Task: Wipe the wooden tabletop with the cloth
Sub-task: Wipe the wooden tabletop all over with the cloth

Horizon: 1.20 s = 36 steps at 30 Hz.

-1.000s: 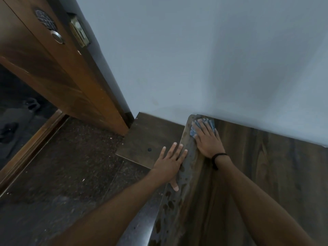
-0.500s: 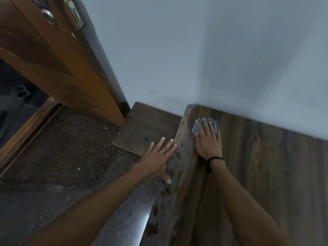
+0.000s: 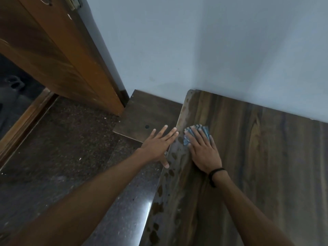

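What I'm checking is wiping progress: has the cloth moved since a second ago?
Yes. The cloth, under the right hand, has slid from the tabletop corner by the wall toward the person, along the left edge.

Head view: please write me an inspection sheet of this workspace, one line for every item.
Surface: brown wooden tabletop, dark blotches along its left edge.
Job's things: small blue cloth, flat on the tabletop near the left edge.
Clutter: nothing seen.
Grippers: right hand presses the cloth, fingers straight; left hand open at the tabletop's edge, holding nothing.
Cables: nothing seen.
Surroundings: pale grey wall behind; brown wooden door and dark speckled floor at left.
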Tool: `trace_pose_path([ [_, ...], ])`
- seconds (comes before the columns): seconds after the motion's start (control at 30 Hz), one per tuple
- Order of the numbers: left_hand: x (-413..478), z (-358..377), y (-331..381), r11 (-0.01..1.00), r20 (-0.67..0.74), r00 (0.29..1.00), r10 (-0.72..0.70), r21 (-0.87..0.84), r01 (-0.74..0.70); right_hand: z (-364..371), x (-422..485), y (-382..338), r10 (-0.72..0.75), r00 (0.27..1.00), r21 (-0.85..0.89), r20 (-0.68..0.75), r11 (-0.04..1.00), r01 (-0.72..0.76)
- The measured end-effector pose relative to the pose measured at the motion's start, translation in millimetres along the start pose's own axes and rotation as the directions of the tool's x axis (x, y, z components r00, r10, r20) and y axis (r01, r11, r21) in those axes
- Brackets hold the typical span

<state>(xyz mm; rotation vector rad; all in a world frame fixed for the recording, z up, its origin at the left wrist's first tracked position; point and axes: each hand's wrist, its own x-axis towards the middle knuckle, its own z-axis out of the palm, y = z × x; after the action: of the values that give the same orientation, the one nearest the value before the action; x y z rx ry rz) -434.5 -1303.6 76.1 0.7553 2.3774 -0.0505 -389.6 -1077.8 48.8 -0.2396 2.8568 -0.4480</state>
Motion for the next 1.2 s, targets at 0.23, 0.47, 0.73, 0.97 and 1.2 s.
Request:
trace_pose_path([
  [0.23,-3,2,-8,0.999,-0.018,1.0,0.019,0.046,-0.018,12,-9,-29,0.07,0.996,0.02,-0.054,0.997,-0.069],
  [0.47,-3,-3,-12,0.996,-0.025,0.998,0.053,0.08,-0.051,11,-21,-23,0.207,0.976,0.057,-0.063,0.977,-0.204],
  [0.73,-25,8,-6,0.994,0.014,0.996,0.086,0.069,-0.087,26,-70,-23,0.16,0.986,0.021,-0.041,0.987,-0.16],
  [0.97,-26,14,1,0.992,-0.009,0.998,0.065,0.114,-0.063,36,-110,-33,-0.075,0.996,-0.089,0.046,0.993,0.078],
  [1.2,-29,12,5,0.984,-0.015,0.999,0.045,0.175,-0.042,41,-83,-61,0.044,0.999,-0.033,-0.027,0.998,-0.045],
])
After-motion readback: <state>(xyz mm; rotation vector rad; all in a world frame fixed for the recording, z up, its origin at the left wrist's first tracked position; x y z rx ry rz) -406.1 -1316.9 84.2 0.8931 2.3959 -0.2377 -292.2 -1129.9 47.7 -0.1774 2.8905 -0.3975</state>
